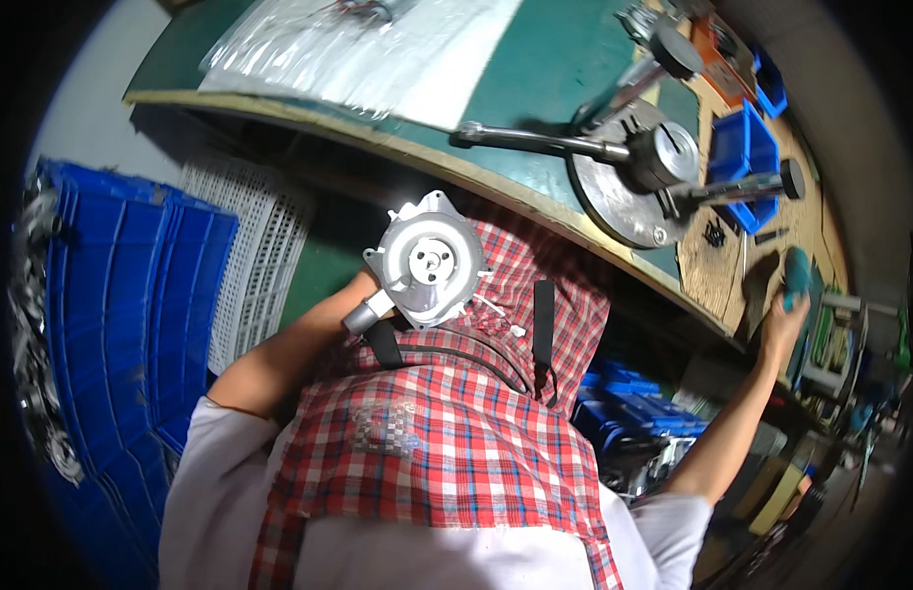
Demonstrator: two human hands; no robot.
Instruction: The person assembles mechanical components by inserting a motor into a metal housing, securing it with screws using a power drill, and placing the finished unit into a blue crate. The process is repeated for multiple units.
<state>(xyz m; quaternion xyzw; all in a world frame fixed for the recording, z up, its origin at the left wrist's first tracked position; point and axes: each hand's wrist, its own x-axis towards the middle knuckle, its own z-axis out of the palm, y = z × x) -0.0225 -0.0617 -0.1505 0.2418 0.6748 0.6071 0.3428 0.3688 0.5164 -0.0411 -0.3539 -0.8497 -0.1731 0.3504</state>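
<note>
Off the front L corner of the green-topped table (535, 64) stand blue crates (112, 295). Plastic sheeting (299, 69) lies on the table's L part, reaching nr the front edge. R of it, a round metal fixture (612, 208) w/ knobbed bars sits by the front edge, blue bin (732, 147) just beyond, toward the R end. Round grey-white part (433, 261) w/ short side tube is off the table, before its front edge; L hand (364, 287) is under it, fingers hidden, can't tell if clenched. R hand (786, 320) grips a teal tool (796, 273) nr the R end.
</note>
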